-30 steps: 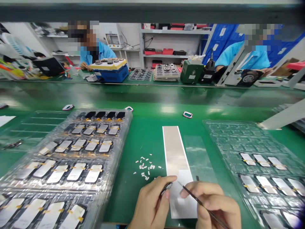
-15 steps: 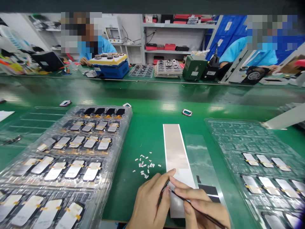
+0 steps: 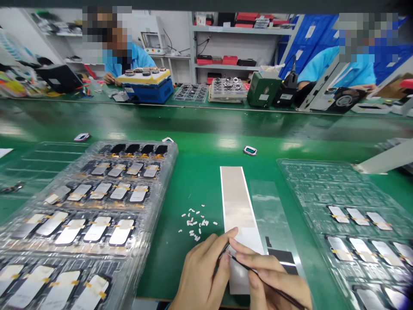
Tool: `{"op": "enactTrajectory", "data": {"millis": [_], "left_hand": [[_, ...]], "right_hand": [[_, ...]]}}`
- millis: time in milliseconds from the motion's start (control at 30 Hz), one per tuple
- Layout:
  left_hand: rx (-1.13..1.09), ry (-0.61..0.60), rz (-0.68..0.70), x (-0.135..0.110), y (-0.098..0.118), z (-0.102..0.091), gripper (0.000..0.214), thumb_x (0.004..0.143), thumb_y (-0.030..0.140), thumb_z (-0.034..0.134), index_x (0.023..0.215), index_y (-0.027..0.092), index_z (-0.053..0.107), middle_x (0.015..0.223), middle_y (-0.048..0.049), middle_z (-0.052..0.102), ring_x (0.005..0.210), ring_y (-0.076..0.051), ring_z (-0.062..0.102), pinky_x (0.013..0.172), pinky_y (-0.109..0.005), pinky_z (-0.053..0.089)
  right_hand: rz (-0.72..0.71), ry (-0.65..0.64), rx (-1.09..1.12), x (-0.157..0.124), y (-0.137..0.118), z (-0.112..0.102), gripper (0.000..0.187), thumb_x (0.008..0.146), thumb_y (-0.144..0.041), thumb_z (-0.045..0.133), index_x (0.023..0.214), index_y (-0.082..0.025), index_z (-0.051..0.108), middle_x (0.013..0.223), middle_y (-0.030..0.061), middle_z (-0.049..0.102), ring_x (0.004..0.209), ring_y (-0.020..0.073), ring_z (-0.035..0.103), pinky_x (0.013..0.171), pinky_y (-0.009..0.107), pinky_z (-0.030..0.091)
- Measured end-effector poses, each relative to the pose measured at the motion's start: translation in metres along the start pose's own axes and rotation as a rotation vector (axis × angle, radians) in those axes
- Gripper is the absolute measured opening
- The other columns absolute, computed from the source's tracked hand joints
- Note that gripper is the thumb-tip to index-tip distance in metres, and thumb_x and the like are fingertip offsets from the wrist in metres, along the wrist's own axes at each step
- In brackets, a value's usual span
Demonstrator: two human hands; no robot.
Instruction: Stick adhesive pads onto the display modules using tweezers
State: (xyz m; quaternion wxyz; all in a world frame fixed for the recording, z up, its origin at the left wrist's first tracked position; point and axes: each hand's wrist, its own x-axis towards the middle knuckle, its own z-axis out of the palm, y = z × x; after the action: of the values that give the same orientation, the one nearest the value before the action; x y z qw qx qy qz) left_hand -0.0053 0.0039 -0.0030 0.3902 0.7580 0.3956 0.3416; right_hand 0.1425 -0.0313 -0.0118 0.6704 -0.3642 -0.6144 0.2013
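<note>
Near the front edge of the green bench, my left hand [image 3: 201,271] is closed around a small dark-edged part [image 3: 220,257], mostly hidden by the fingers. My right hand [image 3: 274,273] grips dark tweezers [image 3: 242,264] like a pen, their tip meeting the part between both hands. Beneath the hands lies a long beige-and-white strip sheet [image 3: 237,193]. A clear film [image 3: 267,198] with black rectangular pieces [image 3: 280,256] is just right of it. Tiny white scraps [image 3: 193,223] are scattered left of my left hand.
On the left, a stacked clear tray [image 3: 158,206] holds rows of small silver-backed screen modules [image 3: 93,228]. Another clear tray [image 3: 306,193] with several modules stands right. Small framed parts [image 3: 250,150] lie farther back. Two people in blue [image 3: 138,56] sit across the bench.
The view has shifted slightly, so the left tray and background sit a little differently in frame. Both hands keep nearly the same pose, with the tweezers still at the part.
</note>
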Motion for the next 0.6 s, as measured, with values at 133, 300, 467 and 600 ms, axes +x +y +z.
{"op": "enactTrajectory", "data": {"millis": [133,300,467,600], "left_hand": [[0.017,0.0,-0.005,-0.0001,-0.0006,0.0003,0.045,0.1,0.02,0.039,0.143,0.027,0.052,0.101,-0.0062,0.07,0.089,-0.021,0.069,0.081,-0.03,0.055],[0.039,-0.009,-0.01,-0.0009,-0.0016,0.0006,0.045,0.1,0.02,0.039,0.143,0.028,0.052,0.097,-0.0051,0.069,0.086,-0.02,0.068,0.079,-0.03,0.055],[0.037,-0.01,-0.01,-0.0011,-0.0013,0.0003,0.046,0.101,0.02,0.039,0.144,0.029,0.05,0.097,-0.0049,0.068,0.086,-0.02,0.068,0.079,-0.029,0.054],[0.046,-0.009,-0.002,-0.0006,-0.002,0.0003,0.046,0.101,0.019,0.039,0.145,0.029,0.049,0.095,-0.0046,0.067,0.085,-0.019,0.067,0.078,-0.028,0.054]], "right_hand": [[0.0,-0.076,-0.012,0.001,0.0009,-0.0035,0.047,0.085,0.012,0.05,0.119,-0.02,0.053,0.109,0.01,0.072,0.11,0.0288,0.069,0.087,0.046,0.065],[-0.016,-0.086,-0.047,0.0019,0.0008,-0.005,0.049,0.082,0.012,0.055,0.119,-0.02,0.053,0.109,0.0106,0.073,0.11,0.0299,0.069,0.087,0.046,0.065],[-0.03,-0.049,-0.06,0.0019,0.0003,-0.0026,0.05,0.08,0.014,0.054,0.118,-0.018,0.055,0.11,0.0105,0.072,0.11,0.0281,0.069,0.087,0.043,0.065],[-0.025,-0.066,-0.055,0.0043,-0.0001,-0.0043,0.053,0.078,0.016,0.053,0.118,-0.018,0.055,0.111,0.0109,0.072,0.11,0.0277,0.069,0.087,0.042,0.065]]}}
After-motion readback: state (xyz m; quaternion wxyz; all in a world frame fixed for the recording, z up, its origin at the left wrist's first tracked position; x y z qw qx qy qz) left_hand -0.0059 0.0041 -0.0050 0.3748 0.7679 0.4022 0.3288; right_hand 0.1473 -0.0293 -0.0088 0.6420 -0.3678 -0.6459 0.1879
